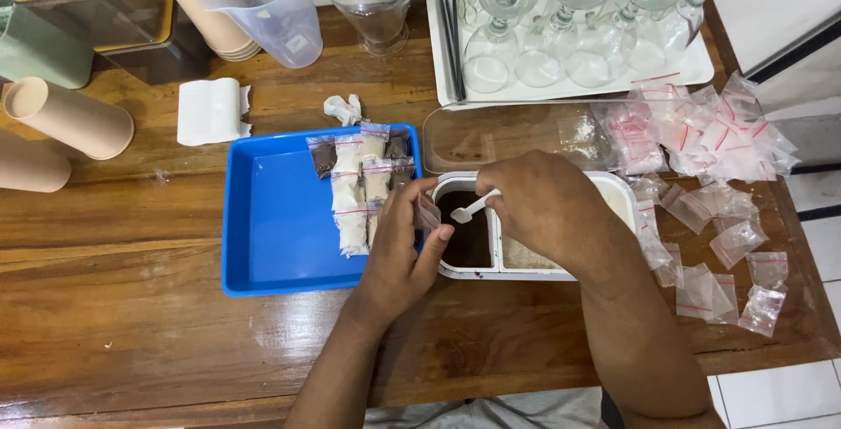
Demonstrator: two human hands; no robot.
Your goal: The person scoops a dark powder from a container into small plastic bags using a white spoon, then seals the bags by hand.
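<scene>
White plastic spoon point(474, 208) sits pinched in right hand point(543, 205), fingers closed round its handle end; bowl end w/ dark powder hovers over the brown compartment of the white two-part container point(613, 185). Spoon's long axis runs roughly left-right, bowl pointing left & slightly down toward the left hand point(405, 241). Left thumb & fingers pinch a small clear zip bag point(427, 213), just beside the spoon tip; can't tell if its mouth is open. Judgement: keep bag over the container so spills drop back, tip the spoon slowly. Blue plastic tray point(280, 227) w/ filled sachets point(359, 188) lies to the left.
</scene>
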